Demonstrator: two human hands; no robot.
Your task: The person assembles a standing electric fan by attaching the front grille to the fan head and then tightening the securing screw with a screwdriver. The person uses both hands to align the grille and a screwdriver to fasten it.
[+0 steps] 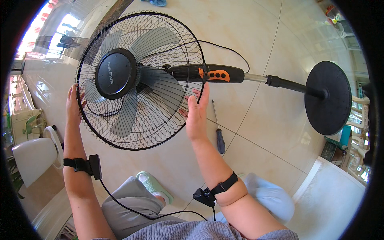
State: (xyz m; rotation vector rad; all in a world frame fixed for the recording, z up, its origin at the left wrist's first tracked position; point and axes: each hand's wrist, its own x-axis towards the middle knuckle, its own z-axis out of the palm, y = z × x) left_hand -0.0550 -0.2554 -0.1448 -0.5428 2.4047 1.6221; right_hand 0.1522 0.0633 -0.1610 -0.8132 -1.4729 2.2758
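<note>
A black pedestal fan lies sideways on the floor, its round wire grille facing up toward me. Behind the wires are grey translucent blades, and a black disc sits at the grille's centre. My left hand holds the grille's left rim, its fingers partly hidden by the edge. On the opposite side, my right hand grips the rim, with some fingers showing through the wires behind it. The fan's control box has an orange panel and joins a pole leading right to a round black base.
A screwdriver with a dark handle lies on the tiles, just right of my right hand. The fan's black cord curves over the floor beyond the control box. A white chair stands at the left, and a pale panel at the lower right.
</note>
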